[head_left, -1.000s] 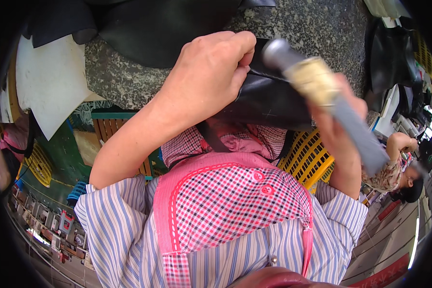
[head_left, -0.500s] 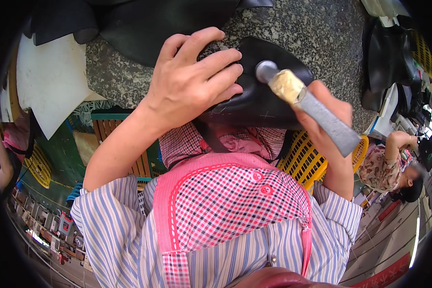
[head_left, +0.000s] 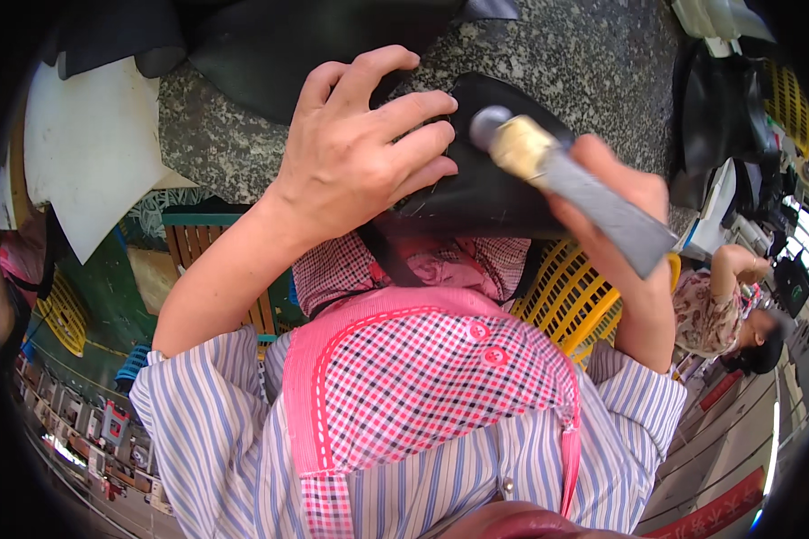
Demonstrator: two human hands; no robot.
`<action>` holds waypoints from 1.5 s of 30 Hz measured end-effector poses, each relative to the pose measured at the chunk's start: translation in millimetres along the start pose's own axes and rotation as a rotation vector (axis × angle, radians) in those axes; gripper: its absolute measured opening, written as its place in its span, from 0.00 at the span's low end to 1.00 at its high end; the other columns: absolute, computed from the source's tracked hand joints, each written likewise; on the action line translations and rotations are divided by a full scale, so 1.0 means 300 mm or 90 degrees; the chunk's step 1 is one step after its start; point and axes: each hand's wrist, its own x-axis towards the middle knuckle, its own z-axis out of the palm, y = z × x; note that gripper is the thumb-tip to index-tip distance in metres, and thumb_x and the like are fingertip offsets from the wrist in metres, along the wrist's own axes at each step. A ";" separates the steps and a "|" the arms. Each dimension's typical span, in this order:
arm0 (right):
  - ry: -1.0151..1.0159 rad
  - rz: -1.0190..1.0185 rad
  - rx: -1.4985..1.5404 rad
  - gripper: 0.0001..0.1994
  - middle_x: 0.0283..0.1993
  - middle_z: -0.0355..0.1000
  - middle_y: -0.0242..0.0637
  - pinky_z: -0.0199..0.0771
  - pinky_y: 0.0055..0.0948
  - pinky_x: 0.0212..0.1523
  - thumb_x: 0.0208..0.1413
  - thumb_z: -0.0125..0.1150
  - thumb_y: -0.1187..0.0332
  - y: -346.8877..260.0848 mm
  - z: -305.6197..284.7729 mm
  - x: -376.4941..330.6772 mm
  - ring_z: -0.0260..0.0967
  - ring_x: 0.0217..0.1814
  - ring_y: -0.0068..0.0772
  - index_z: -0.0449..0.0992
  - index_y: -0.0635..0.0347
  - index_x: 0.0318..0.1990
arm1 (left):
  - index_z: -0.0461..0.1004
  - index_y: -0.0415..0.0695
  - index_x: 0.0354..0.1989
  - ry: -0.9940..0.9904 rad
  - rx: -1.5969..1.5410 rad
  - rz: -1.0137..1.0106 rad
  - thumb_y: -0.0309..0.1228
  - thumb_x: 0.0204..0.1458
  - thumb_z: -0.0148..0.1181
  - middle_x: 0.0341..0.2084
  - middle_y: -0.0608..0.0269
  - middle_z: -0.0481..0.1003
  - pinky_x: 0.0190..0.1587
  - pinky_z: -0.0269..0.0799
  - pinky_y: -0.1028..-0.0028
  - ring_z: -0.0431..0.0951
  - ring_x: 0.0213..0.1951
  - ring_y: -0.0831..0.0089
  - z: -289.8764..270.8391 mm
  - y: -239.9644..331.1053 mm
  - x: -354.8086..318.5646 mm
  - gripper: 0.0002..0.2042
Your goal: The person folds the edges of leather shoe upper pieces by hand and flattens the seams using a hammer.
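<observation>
My right hand (head_left: 625,189) is wrapped round a hammer (head_left: 598,198), slightly smeared by motion. The hammer has a rounded steel face, a yellowish wrapped middle and a long flat grey end; its handle is hidden in my fist. Its round face is over a black leather piece (head_left: 476,193) on the speckled stone slab (head_left: 575,54); whether they touch I cannot tell. My left hand (head_left: 346,157) rests palm down at the left side of that leather, fingers spread and slightly bent, with the tips at its edge.
More black leather (head_left: 279,63) covers the far left of the slab. A white sheet (head_left: 85,153) hangs over the left edge. Below the slab at right is a yellow basket (head_left: 557,292). Further right are black pieces (head_left: 724,112) and another person (head_left: 715,301).
The hammer has shifted slightly left and up over the leather, and my right hand has moved with it. My left hand stays nearly in place.
</observation>
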 end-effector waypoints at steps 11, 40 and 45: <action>0.128 -0.091 0.140 0.08 0.18 0.67 0.38 0.68 0.26 0.20 0.44 0.61 0.71 0.024 -0.014 -0.008 0.70 0.19 0.31 0.69 0.59 0.31 | 0.73 0.48 0.36 -0.050 -0.070 -0.057 0.34 0.27 0.70 0.36 0.77 0.75 0.44 0.60 0.67 0.68 0.48 0.65 -0.021 0.002 0.015 0.22; 0.098 0.098 0.182 0.10 0.20 0.67 0.39 0.66 0.29 0.22 0.43 0.64 0.68 0.093 0.010 -0.098 0.68 0.20 0.42 0.69 0.57 0.31 | 0.53 0.47 0.62 -0.079 -0.161 -0.118 0.29 0.24 0.71 0.43 0.72 0.73 0.51 0.56 0.65 0.63 0.52 0.66 -0.030 0.006 0.013 0.48; 0.251 0.204 -0.101 0.10 0.27 0.69 0.39 0.68 0.31 0.29 0.45 0.63 0.69 0.256 0.053 -0.269 0.69 0.27 0.41 0.70 0.59 0.34 | 0.73 0.57 0.45 -0.178 -0.124 -0.085 0.23 0.28 0.65 0.56 0.59 0.59 0.55 0.54 0.61 0.59 0.56 0.56 -0.055 0.037 0.044 0.28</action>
